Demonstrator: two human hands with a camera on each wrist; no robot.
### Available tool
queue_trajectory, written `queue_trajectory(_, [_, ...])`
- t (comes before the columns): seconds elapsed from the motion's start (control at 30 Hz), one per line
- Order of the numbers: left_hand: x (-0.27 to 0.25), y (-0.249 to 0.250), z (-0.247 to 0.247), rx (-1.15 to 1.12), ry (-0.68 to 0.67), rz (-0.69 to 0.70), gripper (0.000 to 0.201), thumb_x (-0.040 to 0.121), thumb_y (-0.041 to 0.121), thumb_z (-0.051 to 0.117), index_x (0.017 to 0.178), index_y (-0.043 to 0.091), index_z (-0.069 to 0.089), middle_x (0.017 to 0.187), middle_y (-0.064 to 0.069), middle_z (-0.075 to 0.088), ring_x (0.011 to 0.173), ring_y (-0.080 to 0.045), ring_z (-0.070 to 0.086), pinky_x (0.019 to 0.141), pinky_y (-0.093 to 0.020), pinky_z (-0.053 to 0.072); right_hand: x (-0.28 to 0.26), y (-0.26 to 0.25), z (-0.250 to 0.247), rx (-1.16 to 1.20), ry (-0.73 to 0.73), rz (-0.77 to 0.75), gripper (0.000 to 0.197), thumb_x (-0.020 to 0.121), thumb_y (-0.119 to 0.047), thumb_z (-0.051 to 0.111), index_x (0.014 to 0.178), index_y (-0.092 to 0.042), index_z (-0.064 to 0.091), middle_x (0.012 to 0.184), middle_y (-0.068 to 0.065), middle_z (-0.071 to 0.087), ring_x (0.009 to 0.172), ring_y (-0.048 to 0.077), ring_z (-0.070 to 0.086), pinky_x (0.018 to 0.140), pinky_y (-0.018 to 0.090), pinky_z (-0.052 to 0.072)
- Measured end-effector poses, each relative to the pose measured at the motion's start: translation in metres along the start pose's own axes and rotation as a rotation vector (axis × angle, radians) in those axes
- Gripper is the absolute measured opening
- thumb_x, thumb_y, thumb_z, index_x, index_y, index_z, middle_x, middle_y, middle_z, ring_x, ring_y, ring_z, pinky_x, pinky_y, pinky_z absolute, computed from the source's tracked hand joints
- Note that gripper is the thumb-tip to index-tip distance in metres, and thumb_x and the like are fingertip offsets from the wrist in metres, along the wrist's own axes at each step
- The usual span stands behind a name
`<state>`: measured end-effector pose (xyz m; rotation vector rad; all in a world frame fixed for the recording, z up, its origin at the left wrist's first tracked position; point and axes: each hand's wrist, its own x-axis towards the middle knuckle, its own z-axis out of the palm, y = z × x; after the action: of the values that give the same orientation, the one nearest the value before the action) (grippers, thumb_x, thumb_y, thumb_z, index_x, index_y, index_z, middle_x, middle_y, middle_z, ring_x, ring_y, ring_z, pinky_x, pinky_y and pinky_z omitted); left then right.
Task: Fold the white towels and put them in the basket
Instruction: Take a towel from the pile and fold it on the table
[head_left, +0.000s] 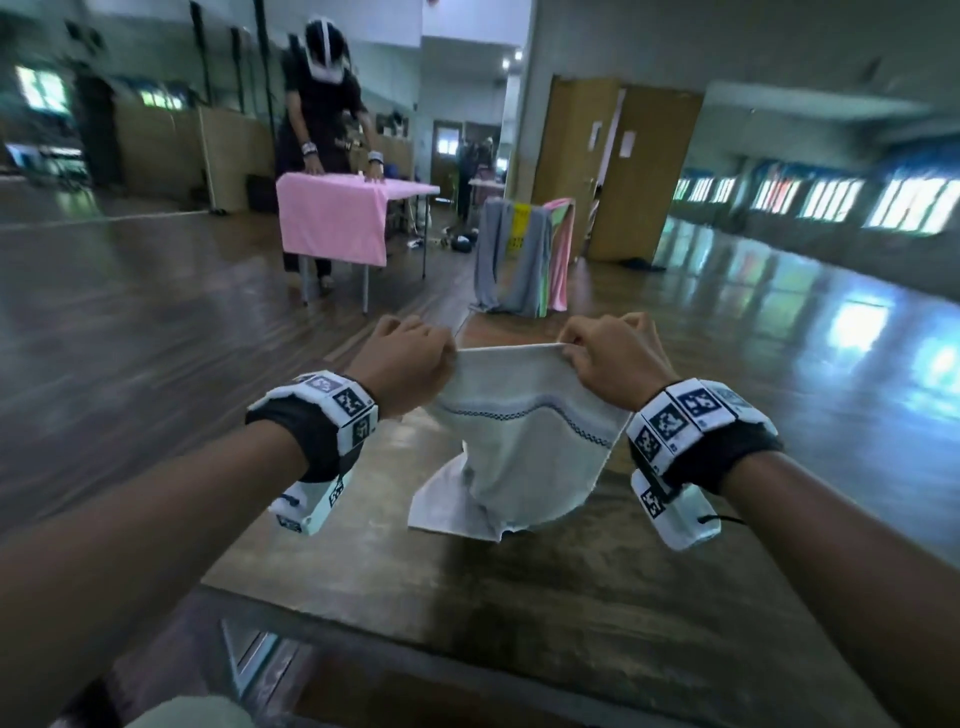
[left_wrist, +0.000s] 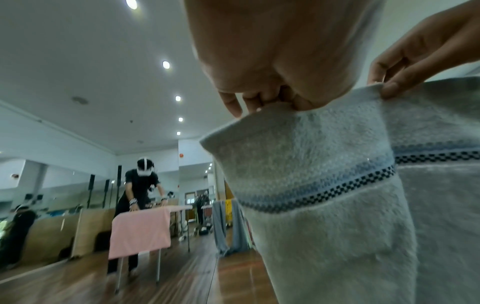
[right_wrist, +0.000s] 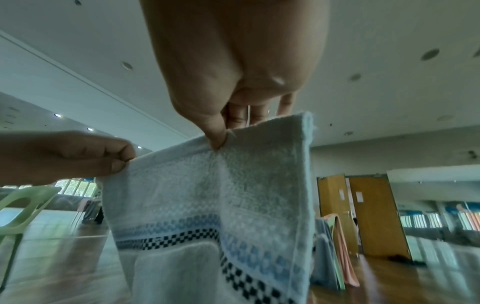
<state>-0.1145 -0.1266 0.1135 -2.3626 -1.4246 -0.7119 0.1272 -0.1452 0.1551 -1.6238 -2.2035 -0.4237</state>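
Note:
A white towel (head_left: 524, 441) with a blue and black checked band hangs between my two hands above a brown table (head_left: 467, 582). My left hand (head_left: 410, 358) pinches its upper left corner, and my right hand (head_left: 608, 358) pinches the upper edge near the right corner. The towel's lower end rests crumpled on the table. From the left wrist view, my left hand (left_wrist: 262, 98) grips the towel (left_wrist: 324, 185), with my right hand (left_wrist: 405, 78) at the far corner. From the right wrist view, my right hand (right_wrist: 221, 131) pinches the towel (right_wrist: 207, 205) and my left hand (right_wrist: 114, 162) holds its other end. No basket is in view.
Beyond the table's far end stands a rack draped with grey, green and pink cloths (head_left: 524, 254). Another person (head_left: 322, 104) leans over a table covered with a pink cloth (head_left: 332, 218). A green chair (right_wrist: 23, 205) shows at left. Wooden doors (head_left: 623, 171) stand at the back.

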Motion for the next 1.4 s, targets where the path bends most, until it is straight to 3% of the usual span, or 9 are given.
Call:
queue_trajectory(0.2, [0.027,0.032,-0.098,0.064,0.051,0.029,0.011,0.092,0.018,0.036,0.093,0.020,0.046,0.078,0.000,0.056,0.083,-0.024,0.057,0.091,-0.037,0.031,-0.007,-0.002,-0.113,-0.054,0.139,-0.028,0.015,0.094,-0.021,0.047,0.101,-0.020,0.060,0.098,0.002,0.070,0.093,0.021,0.060,0.089,0.034,0.025])
queue_trajectory(0.33, [0.027,0.046,-0.145,0.098,0.060,0.076,0.020,0.092,0.015,0.043,0.108,0.012,0.055,0.110,-0.008,0.058,0.107,-0.026,0.049,0.095,-0.038,0.031,-0.020,-0.003,-0.171,-0.117,0.213,-0.017,0.017,0.095,-0.023,0.046,0.105,-0.020,0.059,0.103,0.002,0.068,0.099,0.022,0.059,0.097,0.037,0.025])
queue_trajectory(0.43, [0.024,0.048,-0.175,0.223,0.067,0.178,0.012,0.090,0.011,0.048,0.095,0.018,0.057,0.106,0.000,0.058,0.104,-0.020,0.046,0.085,-0.029,0.024,-0.032,0.001,-0.198,-0.115,0.235,0.003,0.018,0.095,-0.022,0.046,0.106,-0.018,0.060,0.107,0.003,0.067,0.103,0.022,0.058,0.100,0.037,0.022])
queue_trajectory(0.6, [0.026,0.052,-0.212,0.043,0.154,0.146,0.021,0.097,0.017,0.045,0.084,0.011,0.061,0.071,0.003,0.053,0.076,-0.018,0.052,0.070,-0.021,0.028,-0.051,0.009,-0.217,-0.225,0.215,0.008,0.017,0.092,-0.021,0.050,0.105,-0.019,0.061,0.102,0.002,0.069,0.095,0.022,0.061,0.100,0.040,0.029])
queue_trajectory(0.8, [0.022,0.046,-0.229,-0.127,0.179,0.161,0.019,0.093,0.022,0.054,0.085,0.012,0.067,0.079,0.000,0.065,0.072,-0.016,0.059,0.064,-0.017,0.040,-0.080,0.024,-0.209,-0.318,0.105,0.049,0.018,0.091,-0.025,0.050,0.101,-0.017,0.062,0.093,0.001,0.067,0.082,0.017,0.055,0.099,0.040,0.031])
queue_trajectory(0.97, [0.009,0.045,-0.238,-0.074,0.190,0.086,0.019,0.091,0.032,0.056,0.084,0.017,0.065,0.062,0.007,0.054,0.054,-0.004,0.047,0.055,-0.017,0.024,-0.101,0.043,-0.219,-0.252,0.136,0.075,0.015,0.091,-0.024,0.055,0.097,-0.016,0.067,0.093,0.001,0.069,0.081,0.019,0.059,0.094,0.042,0.038])
queue_trajectory(1.1, [0.009,0.038,-0.244,-0.144,0.123,0.113,0.021,0.093,0.023,0.053,0.084,0.006,0.064,0.076,-0.008,0.065,0.066,-0.018,0.056,0.059,-0.019,0.033,-0.104,0.051,-0.240,-0.149,0.182,0.074,0.016,0.090,-0.022,0.058,0.094,-0.013,0.069,0.089,0.004,0.070,0.083,0.024,0.061,0.090,0.052,0.043])
queue_trajectory(1.27, [0.008,0.032,-0.274,-0.130,0.206,0.099,0.017,0.091,0.021,0.057,0.084,0.006,0.062,0.070,-0.005,0.059,0.057,-0.009,0.050,0.052,-0.017,0.033,-0.111,0.041,-0.282,0.027,0.271,0.067,0.020,0.090,-0.015,0.058,0.102,-0.005,0.070,0.082,0.009,0.068,0.076,0.030,0.062,0.071,0.035,0.046])
queue_trajectory(1.4, [0.002,0.033,-0.307,-0.164,0.271,0.130,0.024,0.085,0.030,0.063,0.087,0.007,0.065,0.077,-0.006,0.064,0.064,-0.015,0.056,0.054,-0.018,0.036,-0.120,0.031,-0.313,0.125,0.335,0.074,0.018,0.087,-0.008,0.062,0.104,-0.005,0.068,0.091,0.014,0.068,0.078,0.025,0.062,0.071,0.029,0.045])
